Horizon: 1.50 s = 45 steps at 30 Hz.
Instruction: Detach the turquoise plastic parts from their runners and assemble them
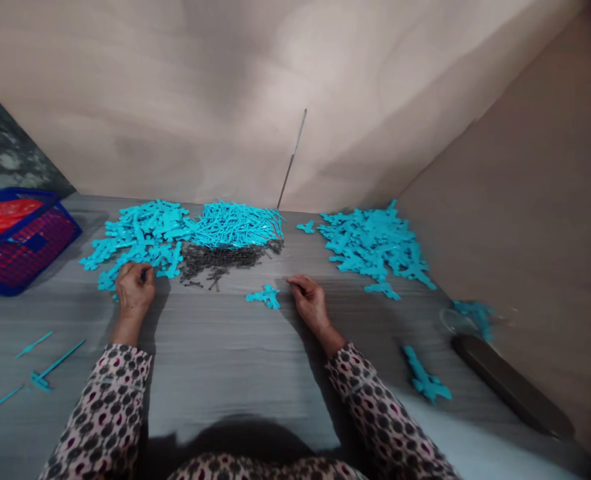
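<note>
My left hand [134, 288] is closed at the front edge of a heap of turquoise gun-shaped plastic pieces [148, 230]. A small dark bit shows between its thumb and finger, too unclear to name. My right hand [310, 303] has its fingertips pinched together; whatever they hold, if anything, is too small to make out. Just left of those fingertips, a single turquoise toy gun [264, 297] lies on the table. Between the hands, farther back, are a heap of thin turquoise sticks [240, 223] and a spread of small dark pin-like parts [225, 259].
More gun-shaped pieces form a pile [375, 243] at the back right. A blue basket [30, 247] holding red plastic stands far left. Loose turquoise rods [55, 360] lie front left. At right are a toy piece [425, 377] and a dark elongated object [512, 387]. A thin rod [292, 157] rises behind.
</note>
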Available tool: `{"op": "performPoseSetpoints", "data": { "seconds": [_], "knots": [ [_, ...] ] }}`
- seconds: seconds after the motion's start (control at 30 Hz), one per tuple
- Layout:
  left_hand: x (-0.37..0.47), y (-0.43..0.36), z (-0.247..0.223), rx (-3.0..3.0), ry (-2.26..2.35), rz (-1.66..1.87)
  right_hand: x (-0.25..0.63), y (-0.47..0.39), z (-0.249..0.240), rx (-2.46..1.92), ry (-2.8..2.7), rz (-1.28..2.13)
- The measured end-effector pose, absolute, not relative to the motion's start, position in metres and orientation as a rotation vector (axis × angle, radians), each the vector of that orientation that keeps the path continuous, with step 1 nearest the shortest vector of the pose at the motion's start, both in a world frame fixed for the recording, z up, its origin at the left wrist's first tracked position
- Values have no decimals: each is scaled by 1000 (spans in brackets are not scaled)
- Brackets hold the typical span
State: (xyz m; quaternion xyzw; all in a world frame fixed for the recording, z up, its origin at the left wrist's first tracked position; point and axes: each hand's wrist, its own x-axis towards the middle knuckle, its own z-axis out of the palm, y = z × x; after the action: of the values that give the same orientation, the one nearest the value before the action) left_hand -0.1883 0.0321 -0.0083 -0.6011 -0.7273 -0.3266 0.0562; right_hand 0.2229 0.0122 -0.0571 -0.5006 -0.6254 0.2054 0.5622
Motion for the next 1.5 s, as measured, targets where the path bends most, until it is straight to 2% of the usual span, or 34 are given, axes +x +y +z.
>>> {"op": "performPoseSetpoints", "data": {
  "seconds": [0.17,0.27,0.37,0.53,0.67,0.9,1.07,1.23,1.33,1.5],
  "knots": [
    [-174,28,8,-1816,-2194,-1072,223,12,-56,-1182,-1465,512],
    [-139,24,18,-1893,-2148,-1384,220,11,-54,-1171,-1455,533],
    [-78,17,14,-2227,-2311,-1819,217,10,-51,-1146,-1439,561],
    [10,10,0,-2672,-2619,-2177,214,7,-46,-1144,-1447,588],
    [26,16,3,-2655,-2526,-2460,214,3,-39,-1094,-1443,626],
    [35,20,-5,-2772,-2391,-2236,215,0,-26,-1086,-1579,597],
    [35,22,-9,-2876,-2161,-1995,210,2,-31,-1106,-1457,632],
    [25,23,0,-2827,-2296,-2124,207,-2,-27,-1125,-1216,825],
    [24,22,2,-2877,-2300,-2083,205,-4,-20,-1075,-1161,956],
    [22,24,0,-3077,-1781,-1737,200,-3,-15,-1069,-1047,1065]
  ]
}}
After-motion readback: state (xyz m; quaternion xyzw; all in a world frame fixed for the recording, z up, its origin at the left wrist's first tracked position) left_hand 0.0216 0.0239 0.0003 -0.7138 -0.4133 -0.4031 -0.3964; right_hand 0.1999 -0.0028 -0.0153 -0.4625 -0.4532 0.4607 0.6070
